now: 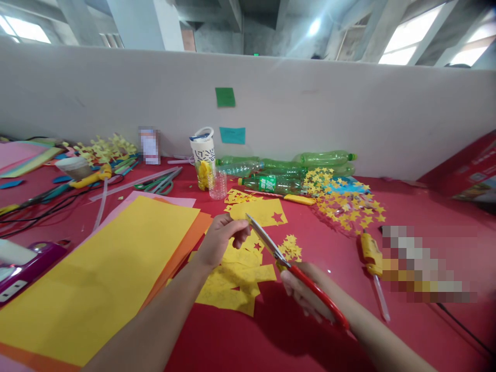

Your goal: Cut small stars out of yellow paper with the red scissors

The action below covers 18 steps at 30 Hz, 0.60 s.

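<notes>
My right hand (306,292) grips red-handled scissors (287,263), their blades pointing up and left toward my left hand (220,238). My left hand is pinched shut just beside the blade tips, over yellow paper scraps (232,281) with star-shaped holes; what its fingers pinch is too small to make out. A small pile of cut yellow stars (291,248) lies right of the blades. A large yellow sheet (101,279) on orange and pink sheets lies at the left.
Green plastic bottles (287,168) lie along the grey partition, with many yellow stars (344,201) scattered in front. A yellow glue gun (372,256) lies at the right. A white cup (203,150), another glue gun (91,178), cables and a purple device (23,263) crowd the left.
</notes>
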Motion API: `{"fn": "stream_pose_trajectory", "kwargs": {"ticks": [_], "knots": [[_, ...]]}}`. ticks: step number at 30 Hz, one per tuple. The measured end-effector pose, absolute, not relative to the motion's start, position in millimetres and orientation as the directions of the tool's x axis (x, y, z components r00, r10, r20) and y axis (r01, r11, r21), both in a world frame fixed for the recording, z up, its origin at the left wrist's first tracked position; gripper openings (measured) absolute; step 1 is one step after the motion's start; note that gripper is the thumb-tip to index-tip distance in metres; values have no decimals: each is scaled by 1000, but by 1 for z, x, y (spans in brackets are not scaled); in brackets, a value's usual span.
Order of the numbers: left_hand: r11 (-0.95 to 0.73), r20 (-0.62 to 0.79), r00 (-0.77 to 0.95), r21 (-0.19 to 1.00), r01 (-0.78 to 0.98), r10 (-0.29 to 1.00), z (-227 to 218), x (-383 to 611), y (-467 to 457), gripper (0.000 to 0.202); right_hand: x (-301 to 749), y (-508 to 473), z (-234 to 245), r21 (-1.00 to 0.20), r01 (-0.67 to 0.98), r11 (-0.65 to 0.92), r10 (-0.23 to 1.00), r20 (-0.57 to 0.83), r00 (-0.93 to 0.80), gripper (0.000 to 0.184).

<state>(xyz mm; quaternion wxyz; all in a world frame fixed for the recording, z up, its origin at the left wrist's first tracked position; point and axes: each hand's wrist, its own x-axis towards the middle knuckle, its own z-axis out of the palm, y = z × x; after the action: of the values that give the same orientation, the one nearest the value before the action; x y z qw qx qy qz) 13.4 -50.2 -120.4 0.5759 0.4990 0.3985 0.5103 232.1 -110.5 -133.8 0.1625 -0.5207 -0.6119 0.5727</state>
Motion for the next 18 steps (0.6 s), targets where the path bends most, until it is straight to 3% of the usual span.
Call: {"fn": "stream_pose_trajectory", "kwargs": {"ticks": [18], "knots": [[-80,106,119,976,-202,987,-117,11,-48,22,225,-112,-122,-888,422,-182,864,-349,-362,48]]}}
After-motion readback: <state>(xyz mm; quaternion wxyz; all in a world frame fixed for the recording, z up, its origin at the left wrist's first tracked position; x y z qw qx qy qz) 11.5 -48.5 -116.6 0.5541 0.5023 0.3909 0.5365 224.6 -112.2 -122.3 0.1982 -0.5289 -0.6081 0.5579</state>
